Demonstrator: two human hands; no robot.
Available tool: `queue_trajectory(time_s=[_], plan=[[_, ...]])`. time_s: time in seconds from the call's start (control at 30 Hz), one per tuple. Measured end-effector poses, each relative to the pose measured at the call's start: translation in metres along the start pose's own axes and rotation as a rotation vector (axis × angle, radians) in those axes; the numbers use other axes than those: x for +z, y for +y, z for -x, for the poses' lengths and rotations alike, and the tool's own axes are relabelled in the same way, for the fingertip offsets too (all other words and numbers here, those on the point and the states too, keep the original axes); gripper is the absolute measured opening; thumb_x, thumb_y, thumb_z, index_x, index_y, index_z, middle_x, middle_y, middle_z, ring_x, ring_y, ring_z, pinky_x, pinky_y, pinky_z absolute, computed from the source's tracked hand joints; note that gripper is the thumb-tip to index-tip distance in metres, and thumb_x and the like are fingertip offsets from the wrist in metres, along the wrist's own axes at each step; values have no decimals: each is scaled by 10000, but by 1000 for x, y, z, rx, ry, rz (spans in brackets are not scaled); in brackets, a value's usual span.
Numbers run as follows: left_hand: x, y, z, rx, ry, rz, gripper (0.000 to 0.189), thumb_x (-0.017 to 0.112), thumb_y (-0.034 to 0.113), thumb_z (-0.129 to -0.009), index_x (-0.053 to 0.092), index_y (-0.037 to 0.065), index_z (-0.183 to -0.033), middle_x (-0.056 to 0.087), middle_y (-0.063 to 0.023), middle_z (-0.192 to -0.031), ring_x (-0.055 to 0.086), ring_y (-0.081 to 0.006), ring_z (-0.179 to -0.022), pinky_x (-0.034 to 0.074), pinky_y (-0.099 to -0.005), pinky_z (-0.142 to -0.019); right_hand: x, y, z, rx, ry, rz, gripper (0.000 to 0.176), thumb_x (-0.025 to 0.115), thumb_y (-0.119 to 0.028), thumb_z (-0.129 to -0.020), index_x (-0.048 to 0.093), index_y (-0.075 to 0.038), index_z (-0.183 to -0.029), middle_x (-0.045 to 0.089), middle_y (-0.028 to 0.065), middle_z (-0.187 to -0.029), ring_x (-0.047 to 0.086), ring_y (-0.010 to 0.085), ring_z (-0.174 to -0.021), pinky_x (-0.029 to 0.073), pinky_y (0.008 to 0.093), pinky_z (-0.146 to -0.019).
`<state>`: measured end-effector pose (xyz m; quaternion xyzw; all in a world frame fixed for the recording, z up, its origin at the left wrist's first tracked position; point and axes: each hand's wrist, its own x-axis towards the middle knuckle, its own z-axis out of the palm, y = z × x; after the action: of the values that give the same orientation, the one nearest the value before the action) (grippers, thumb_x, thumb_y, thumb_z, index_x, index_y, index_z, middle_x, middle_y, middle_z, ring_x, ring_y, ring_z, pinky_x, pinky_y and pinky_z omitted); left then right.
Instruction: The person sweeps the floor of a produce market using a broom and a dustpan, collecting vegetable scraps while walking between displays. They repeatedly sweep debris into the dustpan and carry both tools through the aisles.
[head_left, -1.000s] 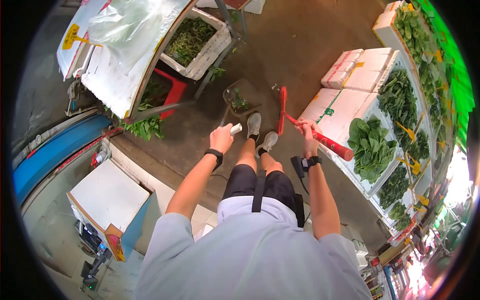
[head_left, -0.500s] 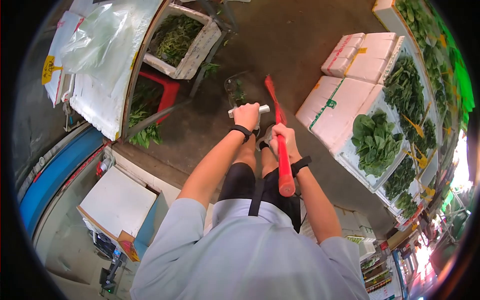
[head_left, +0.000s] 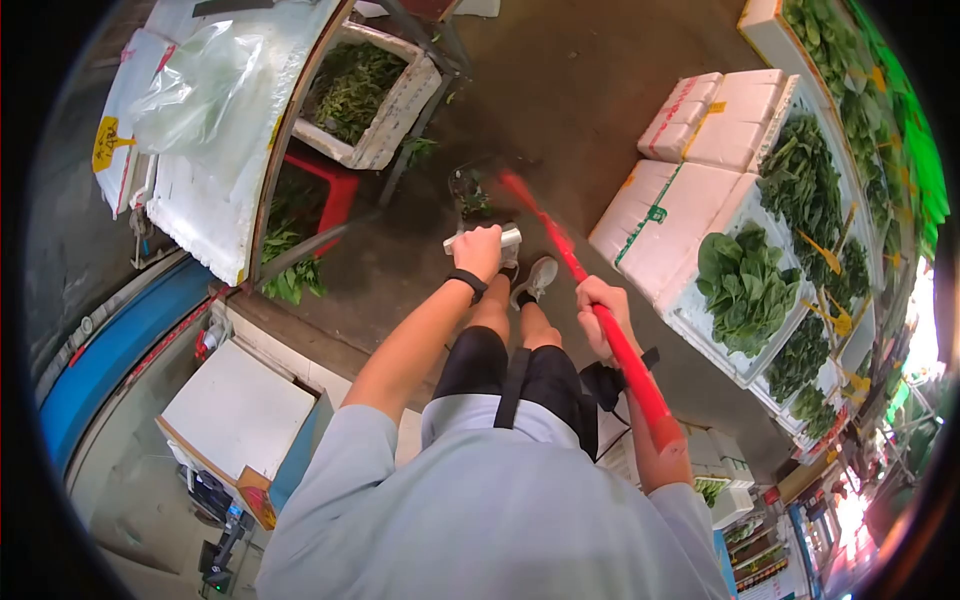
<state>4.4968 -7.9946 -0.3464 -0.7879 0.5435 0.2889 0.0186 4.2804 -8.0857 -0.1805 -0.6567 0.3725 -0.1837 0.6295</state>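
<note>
My left hand (head_left: 476,252) is closed round the pale bar handle (head_left: 510,236) of what looks like a clear dustpan. Its see-through pan lies beyond my fist, low over the floor, with green leaf scraps (head_left: 472,195) in or behind it. In my right hand (head_left: 603,308) is a long red broom (head_left: 642,378), gripped partway along its stick. The broom slants from beside my right forearm down towards the pan, its far end blurred close to the leaf scraps.
White foam boxes (head_left: 690,150) and trays of leafy greens (head_left: 748,290) stand on the right. At left are a white-topped table (head_left: 205,215), a foam box of greens (head_left: 395,120) and a red stool (head_left: 335,200). Wet-looking dark floor (head_left: 560,60) lies ahead.
My right hand has moved right and slightly down, and the broom now tilts more, its far end swung left towards the pan. My left hand has shifted slightly left and down with the dustpan.
</note>
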Motion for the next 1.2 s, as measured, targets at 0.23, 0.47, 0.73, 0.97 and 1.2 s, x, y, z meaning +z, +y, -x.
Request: queue_trajectory(time_s=[0.23, 0.47, 0.73, 0.97, 1.2], plan=[[-1, -8, 10, -113, 32, 55, 81, 647, 159, -836, 618, 95, -877, 676, -170, -774, 681, -382, -754, 531, -495, -643, 16, 62, -38, 7, 123, 145, 133, 536, -16, -678, 404, -25, -671, 412, 77, -633, 408, 183, -578, 342, 299, -545], [7, -12, 2, -192, -4, 137, 97, 661, 168, -830, 634, 101, -895, 686, -178, -823, 683, -392, -808, 530, -520, -700, 67, 52, -61, 4, -152, 171, 207, 653, -113, -627, 466, -28, -649, 457, 152, -629, 484, 329, -587, 395, 399, -551], [4, -25, 9, -194, -3, 123, 67, 600, 133, -840, 654, 122, -879, 699, -150, -844, 695, -373, -825, 542, -514, -701, 62, 1, -21, 8, -305, 64, 186, 602, -76, -651, 422, -26, -658, 446, 142, -655, 478, 337, -609, 403, 394, -572], [-11, -63, 76, -357, 39, 259, 95, 641, 135, -818, 626, 104, -906, 687, -181, -844, 676, -403, -847, 526, -532, -724, 46, -41, -2, -10, -198, 144, 154, 543, -22, -592, 398, -29, -645, 422, 114, -644, 455, 284, -587, 371, 335, -551], [-40, -83, 144, -680, 113, 489, 125, 617, 156, -841, 624, 116, -959, 688, -208, -915, 655, -433, -934, 521, -542, -784, 54, -71, -30, -142, -250, 237, 128, 526, 1, -614, 406, -13, -656, 436, 116, -646, 467, 270, -598, 394, 342, -570]])
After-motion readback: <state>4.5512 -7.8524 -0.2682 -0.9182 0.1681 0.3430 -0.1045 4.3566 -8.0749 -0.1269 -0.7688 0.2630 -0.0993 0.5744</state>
